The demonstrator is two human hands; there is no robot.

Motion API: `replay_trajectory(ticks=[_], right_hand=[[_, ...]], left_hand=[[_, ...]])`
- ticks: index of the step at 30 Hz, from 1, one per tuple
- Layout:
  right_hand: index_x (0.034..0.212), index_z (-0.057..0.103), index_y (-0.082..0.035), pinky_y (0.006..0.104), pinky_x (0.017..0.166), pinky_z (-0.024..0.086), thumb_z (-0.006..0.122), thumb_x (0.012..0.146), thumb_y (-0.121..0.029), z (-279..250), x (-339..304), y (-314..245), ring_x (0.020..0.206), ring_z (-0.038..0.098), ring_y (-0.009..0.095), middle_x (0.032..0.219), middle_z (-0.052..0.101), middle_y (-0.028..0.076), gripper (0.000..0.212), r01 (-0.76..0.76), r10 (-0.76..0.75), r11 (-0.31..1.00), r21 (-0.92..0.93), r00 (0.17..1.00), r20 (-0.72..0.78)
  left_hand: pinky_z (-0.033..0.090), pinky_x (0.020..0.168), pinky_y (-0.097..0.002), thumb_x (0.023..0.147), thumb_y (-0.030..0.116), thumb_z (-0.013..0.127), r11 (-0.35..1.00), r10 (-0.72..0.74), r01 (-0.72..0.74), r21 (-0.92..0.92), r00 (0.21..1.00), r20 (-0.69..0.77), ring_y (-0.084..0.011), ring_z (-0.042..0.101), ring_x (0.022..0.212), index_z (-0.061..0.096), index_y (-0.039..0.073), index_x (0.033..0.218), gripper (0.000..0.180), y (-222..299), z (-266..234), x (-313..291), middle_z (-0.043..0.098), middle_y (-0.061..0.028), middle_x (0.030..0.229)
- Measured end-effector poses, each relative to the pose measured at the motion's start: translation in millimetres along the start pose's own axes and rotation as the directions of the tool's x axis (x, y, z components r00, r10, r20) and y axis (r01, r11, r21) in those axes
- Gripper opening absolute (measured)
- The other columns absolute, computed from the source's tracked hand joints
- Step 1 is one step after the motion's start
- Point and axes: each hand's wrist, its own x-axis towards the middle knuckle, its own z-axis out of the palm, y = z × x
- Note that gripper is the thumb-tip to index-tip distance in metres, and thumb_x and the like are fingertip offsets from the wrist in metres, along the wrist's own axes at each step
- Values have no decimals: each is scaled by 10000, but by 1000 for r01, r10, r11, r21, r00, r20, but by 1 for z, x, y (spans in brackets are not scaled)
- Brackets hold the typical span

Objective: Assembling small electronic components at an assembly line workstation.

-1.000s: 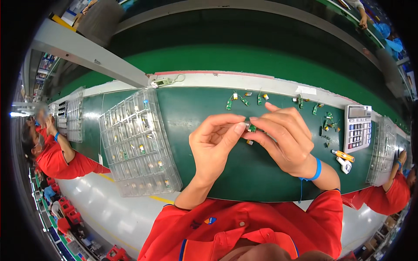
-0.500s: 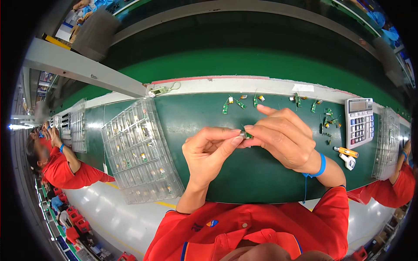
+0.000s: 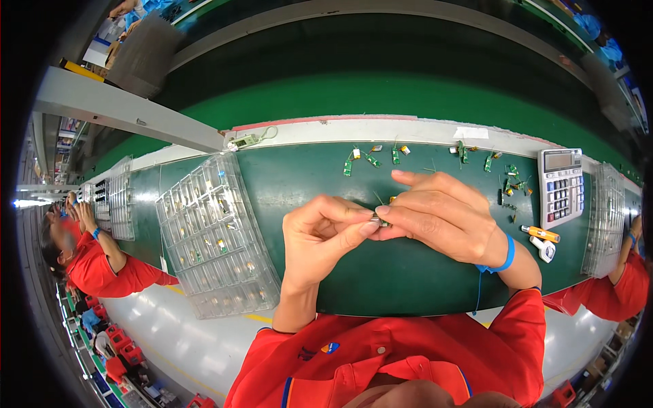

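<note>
Head view: both hands pinch one small component between them, left hand with thumb and forefinger closed on it, right hand gripping its other side, above the green mat. Left of the mat's middle lies a clear compartment tray; at its right end, a calculator; along its far edge, scattered small green boards

Bright, even overhead light — colours saturated, shadows faint and soft under hands. Strong white glare on pale front edge of workbench and on clear compartment tray. Heavy fisheye bend — bench edges curve, black vignette at corners. Centre sharp; rim smeared, small bright flare at far left.
</note>
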Motion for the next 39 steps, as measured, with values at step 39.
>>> replay_trajectory(ticks=[39], right_hand=[[866,729,-4,419,788,592,794,659,-79,-3,4,10,720,613,215,794,683,82,229,-231,196,889,396,972,127]], left_hand=[[497,626,-253,918,61,601,974,-210,220,-53,965,157,-138,595,729,609,-49,946,114,-3,7,-2,596,-90,870]])
